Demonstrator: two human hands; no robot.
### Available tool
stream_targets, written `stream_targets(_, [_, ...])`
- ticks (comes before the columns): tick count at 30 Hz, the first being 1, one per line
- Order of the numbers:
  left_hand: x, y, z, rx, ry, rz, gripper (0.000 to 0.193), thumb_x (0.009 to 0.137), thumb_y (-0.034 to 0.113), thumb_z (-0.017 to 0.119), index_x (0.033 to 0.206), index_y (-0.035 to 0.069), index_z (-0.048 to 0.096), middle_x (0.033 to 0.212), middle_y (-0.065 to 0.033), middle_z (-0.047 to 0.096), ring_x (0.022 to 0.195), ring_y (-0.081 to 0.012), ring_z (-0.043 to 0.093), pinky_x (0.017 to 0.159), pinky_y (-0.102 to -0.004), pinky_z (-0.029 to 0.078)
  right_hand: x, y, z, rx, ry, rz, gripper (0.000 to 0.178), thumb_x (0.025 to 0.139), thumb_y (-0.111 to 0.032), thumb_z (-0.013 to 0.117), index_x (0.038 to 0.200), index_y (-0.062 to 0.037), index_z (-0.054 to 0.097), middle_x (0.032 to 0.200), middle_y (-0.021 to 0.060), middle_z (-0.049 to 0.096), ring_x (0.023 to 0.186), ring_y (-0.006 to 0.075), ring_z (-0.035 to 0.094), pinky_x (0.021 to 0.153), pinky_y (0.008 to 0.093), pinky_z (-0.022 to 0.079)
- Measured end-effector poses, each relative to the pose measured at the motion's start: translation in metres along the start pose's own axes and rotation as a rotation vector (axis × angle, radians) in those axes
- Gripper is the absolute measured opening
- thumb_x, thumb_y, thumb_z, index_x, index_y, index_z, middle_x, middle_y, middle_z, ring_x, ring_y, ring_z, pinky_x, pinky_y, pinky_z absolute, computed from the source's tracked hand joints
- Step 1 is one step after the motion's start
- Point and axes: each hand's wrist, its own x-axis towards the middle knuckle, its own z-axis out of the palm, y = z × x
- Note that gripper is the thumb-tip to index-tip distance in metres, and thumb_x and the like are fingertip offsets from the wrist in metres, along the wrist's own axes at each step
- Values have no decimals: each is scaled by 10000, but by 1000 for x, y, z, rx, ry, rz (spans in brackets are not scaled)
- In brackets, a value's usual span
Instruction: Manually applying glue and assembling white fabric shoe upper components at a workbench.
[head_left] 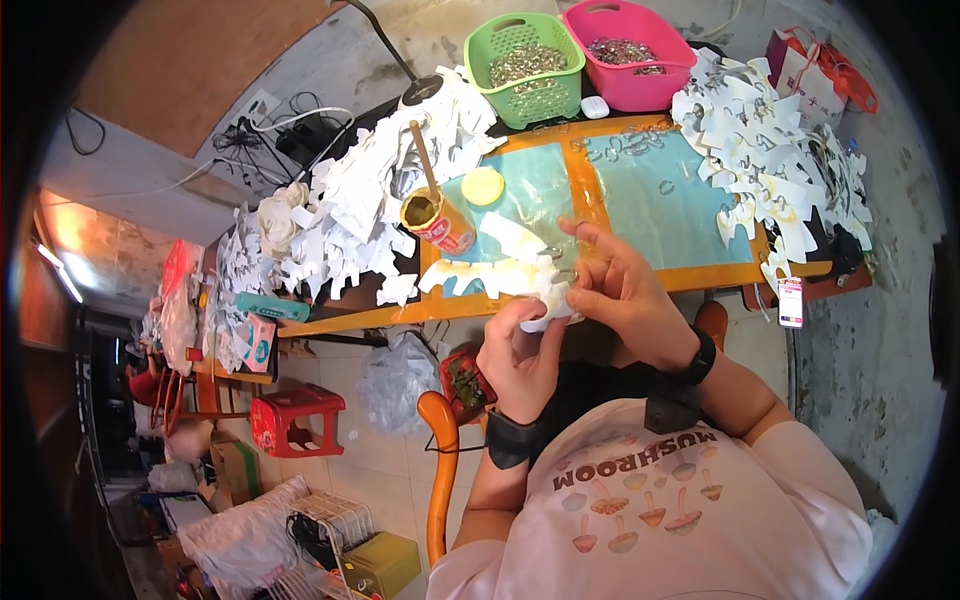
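Observation:
Both my hands meet over the near edge of an orange-framed table [590, 190] with a pale green top. My left hand [518, 355] pinches the lower end of a white cut-out paper piece [545, 285]. My right hand [620, 285] grips the same piece from the right, and a small metal ring shows at its fingertips. More white cut-outs [480, 275] lie on the table just left of my hands. Each wrist wears a black band.
White cut-out heaps lie at left [350, 215] and right [770, 150]. A green basket [525, 70] and a pink basket [625, 55] hold metal pieces. A can [437, 220] with a stick, a yellow lid [483, 186], a red stool [295, 415] and bags on the floor.

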Motion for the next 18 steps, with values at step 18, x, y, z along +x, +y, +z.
stream_targets(18, [16,-7,-5,-451,-28,-360,335,782,-135,734,1096,-35,674,1009,-101,699,869,-163,677,763,-255,527,1,-1,-5,30,72,-199,647,931,13,600,1514,-56,328,983,43,632,931,93,595,777,278,527])
